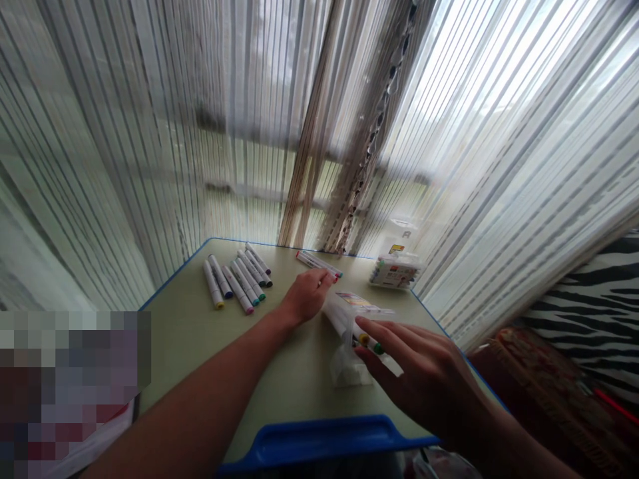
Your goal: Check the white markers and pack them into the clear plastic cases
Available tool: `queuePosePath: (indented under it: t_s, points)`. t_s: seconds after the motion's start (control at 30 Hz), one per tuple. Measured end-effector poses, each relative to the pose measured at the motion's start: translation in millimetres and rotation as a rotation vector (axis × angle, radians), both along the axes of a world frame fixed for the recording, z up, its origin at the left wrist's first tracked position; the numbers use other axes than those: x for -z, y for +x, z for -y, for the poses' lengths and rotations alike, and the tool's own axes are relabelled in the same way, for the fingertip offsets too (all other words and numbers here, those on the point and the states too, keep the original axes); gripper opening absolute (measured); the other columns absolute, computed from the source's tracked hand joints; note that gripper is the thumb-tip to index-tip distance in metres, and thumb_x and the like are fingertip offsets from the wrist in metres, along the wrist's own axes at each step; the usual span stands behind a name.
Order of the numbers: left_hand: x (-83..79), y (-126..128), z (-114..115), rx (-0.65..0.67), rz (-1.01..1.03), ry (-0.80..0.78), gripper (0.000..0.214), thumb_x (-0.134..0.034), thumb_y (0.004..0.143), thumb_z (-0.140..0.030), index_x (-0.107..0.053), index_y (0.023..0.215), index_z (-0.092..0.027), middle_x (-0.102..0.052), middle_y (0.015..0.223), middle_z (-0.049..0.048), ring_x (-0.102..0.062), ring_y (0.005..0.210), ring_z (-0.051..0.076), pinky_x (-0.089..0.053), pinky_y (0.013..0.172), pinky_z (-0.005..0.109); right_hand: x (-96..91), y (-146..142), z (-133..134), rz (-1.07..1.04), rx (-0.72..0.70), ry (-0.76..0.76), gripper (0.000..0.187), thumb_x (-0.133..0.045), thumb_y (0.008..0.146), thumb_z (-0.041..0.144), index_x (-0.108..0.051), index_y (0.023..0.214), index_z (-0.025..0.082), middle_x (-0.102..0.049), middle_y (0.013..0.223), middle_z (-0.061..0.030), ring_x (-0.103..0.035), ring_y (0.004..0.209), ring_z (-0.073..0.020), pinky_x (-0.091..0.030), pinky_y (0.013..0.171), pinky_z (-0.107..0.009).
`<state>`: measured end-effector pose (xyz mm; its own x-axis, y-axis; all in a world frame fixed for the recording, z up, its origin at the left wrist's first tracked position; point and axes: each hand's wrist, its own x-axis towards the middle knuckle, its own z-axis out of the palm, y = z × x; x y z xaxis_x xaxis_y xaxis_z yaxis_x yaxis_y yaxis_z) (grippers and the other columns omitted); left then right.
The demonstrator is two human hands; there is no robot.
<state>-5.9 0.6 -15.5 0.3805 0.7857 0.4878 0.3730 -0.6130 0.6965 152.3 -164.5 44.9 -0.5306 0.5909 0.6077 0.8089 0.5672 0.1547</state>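
Observation:
My left hand (308,294) is at the middle of the table, its fingers curled at the near end of a white marker (319,265) with a red cap. A second white marker lies close against that one. My right hand (424,356) holds the open end of a clear plastic case (344,313), its index finger at the upper edge and its thumb below. Inside the case lie white markers, with a yellow cap end (364,339) and a green one (378,348) showing between finger and thumb. The case's clear flap (351,367) hangs down towards me.
Several white markers (241,279) with coloured caps lie in a loose group at the left. A packed marker case (394,271) stands at the back right. The table (190,372) has a blue rim and a blue tray (327,436) in front. Curtains hang behind.

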Motion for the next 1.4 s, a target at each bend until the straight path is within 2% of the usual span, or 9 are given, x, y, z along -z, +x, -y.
queuePosePath:
  t_s: [0.17, 0.53, 0.87, 0.97, 1.1, 1.2, 1.27, 1.33, 1.4]
  points:
    - [-0.2, 0, 1, 0.003, 0.004, 0.016, 0.036, -0.037, 0.096, -0.032, -0.07, 0.088, -0.017, -0.071, 0.087, 0.007, -0.064, 0.081, 0.019, -0.044, 0.073, 0.028, -0.8, 4, 0, 0.013, -0.051, -0.081, 0.032, -0.055, 0.089, 0.012, -0.063, 0.119, 0.017, -0.073, 0.112, -0.0085, -0.072, 0.092, -0.0195, -0.058, 0.081, -0.029]
    - [1.0, 0, 0, 0.006, -0.012, 0.009, 0.036, -0.037, 0.096, -0.032, -0.069, 0.089, -0.016, -0.071, 0.092, 0.0084, -0.064, 0.086, 0.02, -0.043, 0.077, 0.029, 1.0, 4, 0, 0.014, -0.028, -0.031, 0.021, -0.057, 0.089, 0.015, -0.065, 0.109, 0.015, -0.076, 0.097, -0.006, -0.074, 0.074, -0.0177, -0.059, 0.072, -0.028]
    - [0.2, -1, 2, 0.004, -0.059, 0.027, 0.037, -0.036, 0.097, -0.031, -0.069, 0.089, -0.016, -0.071, 0.089, 0.0073, -0.063, 0.084, 0.02, -0.042, 0.076, 0.029, 2.4, 4, 1, -0.011, -0.017, -0.043, 0.028, -0.061, 0.087, 0.018, -0.064, 0.115, 0.017, -0.074, 0.108, -0.0071, -0.073, 0.088, -0.02, -0.058, 0.073, -0.028]
    - [-0.1, -1, 2, 0.005, -0.061, 0.027, 0.037, -0.037, 0.097, -0.031, -0.069, 0.091, -0.016, -0.071, 0.089, 0.0071, -0.064, 0.084, 0.019, -0.043, 0.075, 0.029, -4.5, 6, 4, -0.053, -0.06, 0.014, 0.026, -0.064, 0.085, 0.016, -0.065, 0.111, 0.017, -0.075, 0.101, -0.0062, -0.072, 0.08, -0.0168, -0.057, 0.071, -0.025]
    - [-0.8, -1, 2, 0.004, -0.069, 0.029, 0.036, -0.037, 0.097, -0.031, -0.069, 0.09, -0.016, -0.071, 0.09, 0.0073, -0.064, 0.084, 0.019, -0.043, 0.075, 0.028, -23.6, 11, 7, -0.153, -0.067, 0.103, 0.016, -0.065, 0.083, 0.014, -0.07, 0.097, 0.019, -0.076, 0.08, -0.0023, -0.066, 0.055, -0.0112, -0.052, 0.058, -0.022]
    - [-0.5, -1, 2, 0.002, -0.076, 0.034, 0.036, -0.037, 0.097, -0.031, -0.069, 0.09, -0.016, -0.072, 0.092, 0.0074, -0.064, 0.085, 0.019, -0.043, 0.075, 0.028, -38.3, 19, -9, -0.329, 0.041, 0.168, 0.01, -0.063, 0.084, 0.018, -0.073, 0.086, 0.02, -0.074, 0.069, -0.001, -0.067, 0.054, -0.013, -0.05, 0.054, -0.022]
    - [0.0, -2, 1, 0.0, -0.079, 0.024, 0.036, -0.037, 0.097, -0.032, -0.069, 0.09, -0.016, -0.072, 0.093, 0.0071, -0.064, 0.085, 0.019, -0.044, 0.076, 0.028, -42.5, 25, -35, -0.487, 0.074, 0.146, 0.013, -0.061, 0.086, 0.022, -0.073, 0.082, 0.019, -0.074, 0.069, -0.0019, -0.068, 0.057, -0.0142, -0.051, 0.056, -0.023]
    - [0.4, -2, 0, -0.008, -0.077, 0.002, 0.037, -0.037, 0.097, -0.033, -0.069, 0.091, -0.016, -0.072, 0.092, 0.0067, -0.064, 0.083, 0.018, -0.044, 0.076, 0.028, -38.7, 33, -70, -0.622, 0.063, 0.069, 0.016, -0.06, 0.086, 0.026, -0.073, 0.084, 0.017, -0.074, 0.068, -0.003, -0.069, 0.059, -0.0154, -0.052, 0.058, -0.025]
    - [0.4, -2, -1, -0.017, -0.08, -0.031, 0.038, -0.037, 0.096, -0.034, -0.069, 0.092, -0.016, -0.072, 0.091, 0.0064, -0.064, 0.077, 0.017, -0.045, 0.073, 0.027, -25.8, 41, -108, -0.77, 0.031, -0.017, 0.021, -0.058, 0.087, 0.029, -0.072, 0.083, 0.014, -0.073, 0.067, -0.0042, -0.069, 0.059, -0.0156, -0.052, 0.058, -0.025]
